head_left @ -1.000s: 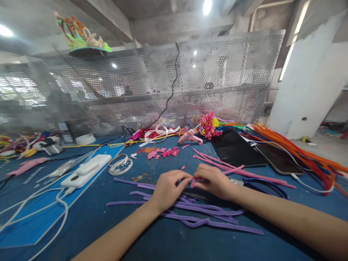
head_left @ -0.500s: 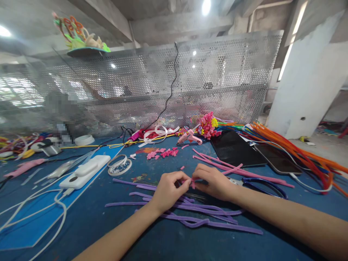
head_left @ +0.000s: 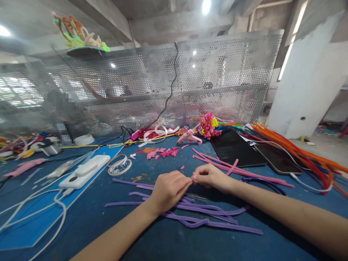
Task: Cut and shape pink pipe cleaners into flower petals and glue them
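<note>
Both my hands meet over the blue table. My left hand is curled into a pinch, fingertips touching those of my right hand. Between them they pinch a pink pipe cleaner, whose free end sticks up behind my right hand. Several purple pipe cleaners lie on the table just under and in front of my hands. More pink pipe cleaners lie to the right behind my right wrist.
Small pink bent pieces lie ahead, a pink glue gun and a pink flower bunch farther back. Two dark tablets and orange pipe cleaners lie right. A white power bank, cables and tape ring lie left. A perforated metal screen backs the table.
My right hand has risen a little and turned, and the pink pipe cleaner's free end now points upward. My left hand has closed tighter against it.
</note>
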The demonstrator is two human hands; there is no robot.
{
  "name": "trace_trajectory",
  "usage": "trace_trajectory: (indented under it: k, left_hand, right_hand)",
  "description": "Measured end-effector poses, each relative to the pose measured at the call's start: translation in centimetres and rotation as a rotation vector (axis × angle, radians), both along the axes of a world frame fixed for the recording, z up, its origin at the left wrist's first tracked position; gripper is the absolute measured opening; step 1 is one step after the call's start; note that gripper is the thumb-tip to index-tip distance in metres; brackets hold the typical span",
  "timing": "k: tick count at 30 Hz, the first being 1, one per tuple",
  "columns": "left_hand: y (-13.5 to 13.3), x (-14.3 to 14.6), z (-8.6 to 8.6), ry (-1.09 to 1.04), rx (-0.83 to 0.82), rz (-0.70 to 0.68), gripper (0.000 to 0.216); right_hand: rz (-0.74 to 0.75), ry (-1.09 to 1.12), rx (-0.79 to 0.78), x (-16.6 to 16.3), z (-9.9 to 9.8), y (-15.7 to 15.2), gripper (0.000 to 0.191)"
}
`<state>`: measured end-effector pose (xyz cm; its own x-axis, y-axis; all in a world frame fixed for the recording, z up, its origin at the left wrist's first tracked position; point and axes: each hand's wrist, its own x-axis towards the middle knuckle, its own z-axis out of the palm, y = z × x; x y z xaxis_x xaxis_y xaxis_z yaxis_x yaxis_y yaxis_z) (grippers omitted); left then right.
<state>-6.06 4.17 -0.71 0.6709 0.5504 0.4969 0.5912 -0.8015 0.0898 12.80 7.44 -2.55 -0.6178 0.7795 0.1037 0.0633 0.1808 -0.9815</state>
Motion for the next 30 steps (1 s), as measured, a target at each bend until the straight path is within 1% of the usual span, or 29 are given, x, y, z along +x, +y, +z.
trace_trajectory:
  k: [1, 3, 5, 7, 9, 10, 12, 14, 16, 18, 20, 23, 26, 28, 30]
  left_hand:
    - [0.0, 0.0, 0.0, -0.024, -0.021, 0.018, 0.020]
    - [-0.1, 0.2, 0.2, -0.120, -0.129, 0.077, 0.020]
    - [-0.3, 0.6, 0.5, -0.237, -0.285, 0.138, 0.021]
    - [-0.4, 1.0, 0.8, -0.347, -0.458, 0.177, 0.024]
    - [-0.5, 1.3, 0.9, -0.464, -0.632, 0.189, 0.025]
    - [-0.4, 1.4, 0.9, -0.529, -0.719, 0.192, 0.026]
    - [-0.3, 1.6, 0.8, -0.653, -0.881, 0.210, 0.025]
    - [-0.1, 1.8, 0.6, -0.758, -1.006, 0.249, 0.023]
    - [-0.1, 1.9, 0.5, -0.832, -1.090, 0.277, 0.023]
    - [-0.2, 2.0, 0.5, -0.872, -1.138, 0.277, 0.022]
    - [-0.3, 2.0, 0.4, -0.856, -1.123, 0.265, 0.022]
    - [-0.4, 1.8, 0.3, -0.740, -0.983, 0.258, 0.023]
    - [-0.5, 1.4, 0.3, -0.532, -0.698, 0.244, 0.022]
    - [-0.5, 1.0, 0.3, -0.342, -0.460, 0.221, 0.020]
    - [-0.3, 0.5, 0.4, -0.161, -0.253, 0.170, 0.019]
  right_hand:
    - [-0.033, 0.038, -0.046, -0.1, -0.1, 0.1, 0.034]
    - [-0.089, 0.128, -0.084, -0.3, -0.4, 0.3, 0.035]
    - [-0.117, 0.187, -0.076, -0.4, -0.7, 0.5, 0.035]
    - [-0.148, 0.188, -0.027, -0.4, -0.7, 0.6, 0.034]
    - [-0.218, 0.145, 0.114, -0.3, -0.6, 0.4, 0.030]
    - [-0.262, 0.109, 0.225, -0.2, -0.5, 0.2, 0.026]
    - [-0.328, 0.031, 0.498, 0.1, -0.2, -0.3, 0.019]
    - [-0.346, 0.000, 0.737, 0.2, 0.1, -0.8, 0.015]
    - [-0.357, 0.026, 0.881, 0.4, 0.1, -1.0, 0.015]
    - [-0.368, 0.038, 0.950, 0.4, -0.1, -1.0, 0.018]
    - [-0.349, 0.006, 0.998, 0.4, -0.5, -0.8, 0.020]
    - [-0.296, -0.040, 1.018, 0.3, -0.9, -0.5, 0.020]
    - [-0.231, -0.149, 0.953, 0.2, -0.8, -0.6, 0.018]
    - [-0.199, -0.231, 0.864, 0.1, -0.4, -0.9, 0.017]
    - [-0.174, -0.261, 0.762, 0.0, 0.1, -1.2, 0.017]
